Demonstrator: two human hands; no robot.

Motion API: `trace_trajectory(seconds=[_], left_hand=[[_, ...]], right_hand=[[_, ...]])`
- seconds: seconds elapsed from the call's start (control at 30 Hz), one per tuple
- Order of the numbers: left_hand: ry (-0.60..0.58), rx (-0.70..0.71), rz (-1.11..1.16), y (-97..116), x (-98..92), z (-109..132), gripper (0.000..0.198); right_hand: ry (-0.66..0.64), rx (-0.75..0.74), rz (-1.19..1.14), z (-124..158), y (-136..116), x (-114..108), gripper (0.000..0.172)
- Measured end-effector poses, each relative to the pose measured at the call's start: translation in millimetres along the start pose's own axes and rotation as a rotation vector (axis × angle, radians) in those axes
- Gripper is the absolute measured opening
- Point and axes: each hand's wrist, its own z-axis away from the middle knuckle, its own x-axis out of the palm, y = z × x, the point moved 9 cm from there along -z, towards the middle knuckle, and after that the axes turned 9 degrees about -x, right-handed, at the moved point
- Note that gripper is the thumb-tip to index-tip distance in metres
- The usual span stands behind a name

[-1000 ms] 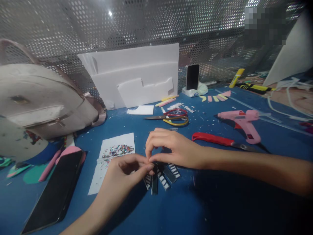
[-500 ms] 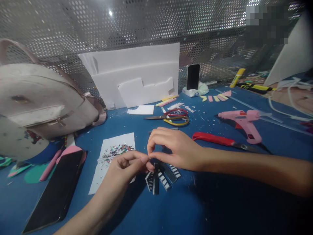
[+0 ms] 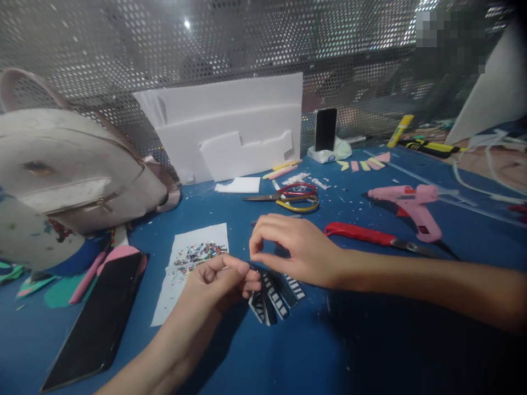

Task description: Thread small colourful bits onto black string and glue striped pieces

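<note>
My left hand (image 3: 220,288) is closed, with thumb and forefinger pinched at a thin dark bit too small to name. Its lower fingers touch or sit just beside a fan of narrow black and black-and-white striped strips (image 3: 275,299), whose upper ends are partly hidden. Just right of it, my right hand (image 3: 298,249) is curled with thumb and forefinger together; whatever is in this pinch, if anything, cannot be seen. Left of the strips lies a white paper sheet (image 3: 164,299) with shiny multicoloured flakes (image 3: 201,252), partly behind my left hand.
Beyond my hands lie scissors (image 3: 288,197) and a red-handled tool (image 3: 358,232), with a pink glue gun (image 3: 411,200) to the right. A black phone (image 3: 96,323) and a pale backpack (image 3: 82,164) are on the left. White foam boards (image 3: 234,118) stand at the back.
The two leftmost strips have shifted a little to the right at their lower ends. My left fingertips have drawn slightly away from my right ones; the right hand is almost still.
</note>
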Motion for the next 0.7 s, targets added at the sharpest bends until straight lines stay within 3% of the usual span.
trace_trajectory(seconds=[0.13,0.4,0.57,0.7], left_hand=[[-0.014,-0.005,0.009,-1.2,5.3,2.8,0.022],[-0.035,-0.021,0.067,-6.8,-2.1,2.2,0.02],[0.027,0.057,0.023,1.9,-1.8,4.4,0.02],[0.093,0.13,-0.104,10.7,-5.9,4.2,0.017]], right_hand=[[0.001,-0.004,-0.007,1.1,-2.6,0.0,0.006],[-0.017,-0.115,0.037,2.4,-18.8,-0.1,0.009],[-0.03,-0.16,0.122,3.2,-24.2,0.4,0.011],[-0.026,-0.131,0.047,2.1,-19.5,1.4,0.006]])
